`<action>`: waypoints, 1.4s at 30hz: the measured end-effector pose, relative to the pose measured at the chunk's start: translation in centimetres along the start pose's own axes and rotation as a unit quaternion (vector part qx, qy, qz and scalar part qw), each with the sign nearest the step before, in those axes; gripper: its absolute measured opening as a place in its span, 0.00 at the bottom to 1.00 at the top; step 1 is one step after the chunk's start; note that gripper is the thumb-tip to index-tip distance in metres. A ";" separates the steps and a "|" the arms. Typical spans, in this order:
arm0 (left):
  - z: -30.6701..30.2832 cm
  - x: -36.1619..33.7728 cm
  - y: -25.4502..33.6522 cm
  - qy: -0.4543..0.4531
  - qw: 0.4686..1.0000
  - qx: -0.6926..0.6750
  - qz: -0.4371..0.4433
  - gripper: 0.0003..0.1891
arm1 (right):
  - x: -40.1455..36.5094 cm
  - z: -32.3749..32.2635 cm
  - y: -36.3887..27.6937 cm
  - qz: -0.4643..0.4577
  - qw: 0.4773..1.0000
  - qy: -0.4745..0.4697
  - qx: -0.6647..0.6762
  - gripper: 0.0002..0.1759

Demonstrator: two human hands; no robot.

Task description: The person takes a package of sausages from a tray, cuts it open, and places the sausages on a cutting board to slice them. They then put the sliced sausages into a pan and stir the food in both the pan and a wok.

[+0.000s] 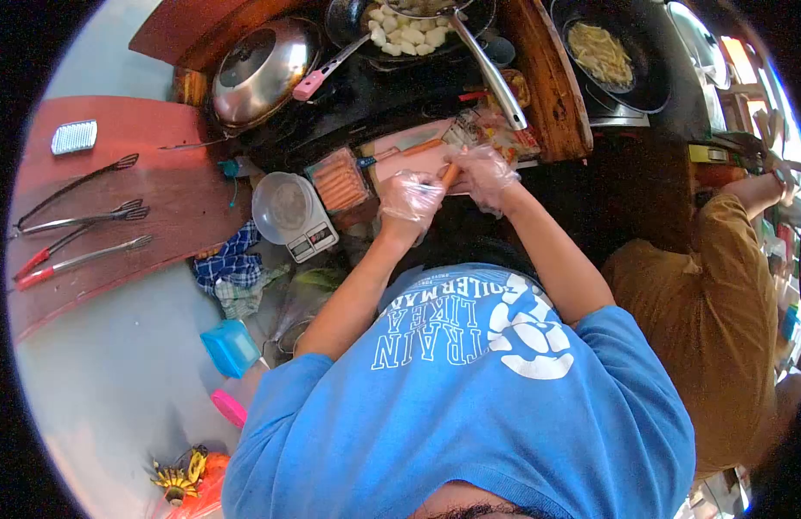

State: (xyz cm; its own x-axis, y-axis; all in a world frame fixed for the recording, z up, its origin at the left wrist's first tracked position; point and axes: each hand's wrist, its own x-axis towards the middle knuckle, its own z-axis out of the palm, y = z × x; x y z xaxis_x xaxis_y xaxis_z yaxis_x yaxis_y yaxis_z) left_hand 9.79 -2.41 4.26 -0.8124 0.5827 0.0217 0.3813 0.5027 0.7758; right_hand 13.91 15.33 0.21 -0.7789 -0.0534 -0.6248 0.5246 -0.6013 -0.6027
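My left hand [409, 201], in a clear plastic glove, is closed near the lower end of an orange-brown sausage [451, 176]. My right hand [485, 177], gloved the same way, closes around its other side. Both hands are over the near edge of a pink cutting board [398, 169]. A slim tool with an orange-brown handle [424, 147] lies on the board, just beyond my hands. To the left of my left hand sits an open pack of sausages [338, 180]. Crumpled clear packaging [495, 130] lies beyond my right hand.
A kitchen scale [312, 240] bears a clear bowl [282, 208]. Behind are a wok of white chunks [407, 33], a pink-handled utensil [318, 78] and a domed lid [266, 73]. Tongs [84, 259] lie left. A person in brown [703, 329] is close on the right.
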 end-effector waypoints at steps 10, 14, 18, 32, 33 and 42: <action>0.5 0.2 -0.8 -0.042 0.836 -0.424 -0.346 0.13 | 0.9 0.4 2.1 -0.064 0.986 0.074 0.132 0.16; 0.0 0.5 -0.3 -0.057 0.781 -0.511 -0.355 0.15 | 1.0 1.0 2.3 -0.124 0.981 0.073 0.130 0.15; 0.1 0.5 -1.0 -0.058 0.732 -0.570 -0.368 0.14 | 0.8 1.4 2.3 -0.166 0.975 0.085 0.125 0.16; 0.2 0.8 1.0 -0.033 0.977 -0.206 -0.050 0.07 | 0.5 0.0 1.0 -0.076 0.988 0.057 0.123 0.21; 0.1 0.7 1.0 -0.046 0.985 0.046 0.161 0.06 | 1.2 -1.2 1.7 -0.062 0.995 0.040 0.069 0.24; 1.0 0.5 2.7 -0.091 0.958 0.128 0.241 0.03 | 0.7 -2.0 0.3 0.047 0.998 -0.018 0.035 0.19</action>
State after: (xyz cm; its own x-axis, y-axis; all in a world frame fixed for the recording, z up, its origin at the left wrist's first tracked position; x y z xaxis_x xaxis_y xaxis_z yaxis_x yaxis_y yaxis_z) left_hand 10.81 -0.10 5.69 -0.4328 0.8765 0.2107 0.8076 0.2732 0.5226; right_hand 14.24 16.69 -1.43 -0.7403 -0.1399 -0.6576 0.5714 -0.6462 -0.5058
